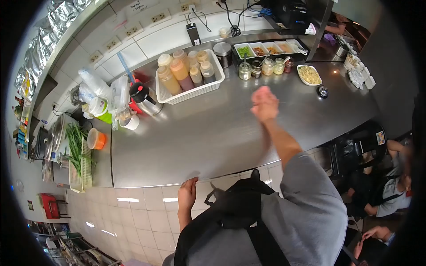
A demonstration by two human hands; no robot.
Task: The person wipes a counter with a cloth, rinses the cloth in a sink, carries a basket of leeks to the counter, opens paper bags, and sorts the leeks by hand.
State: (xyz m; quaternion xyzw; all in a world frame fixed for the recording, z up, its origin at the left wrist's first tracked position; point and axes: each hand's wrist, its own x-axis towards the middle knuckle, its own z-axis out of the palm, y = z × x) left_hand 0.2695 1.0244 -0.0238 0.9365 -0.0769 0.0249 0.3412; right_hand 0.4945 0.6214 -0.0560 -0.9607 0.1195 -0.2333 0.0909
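My right hand (265,105) is over the steel counter (195,137), its arm stretched forward and its fingers closed. A pinkish patch shows at its far end, too blurred to tell whether it is a held thing or the fingers themselves. Close to the front edge of the counter is my left hand (187,191), fingers curled together, with nothing visible in it. Beyond my right hand stand several small condiment jars (267,67), some with spoons. A white dish of pale chopped food (309,75) and a call bell (322,91) sit to its right.
A white basket (191,94) holds several squeeze bottles. Left of it are a thermal jug (145,98), plastic tubs (96,138) and green stalks (76,148) in a basket. At the back lies a black condiment tray (301,48). Other people (392,186) sit at the right.
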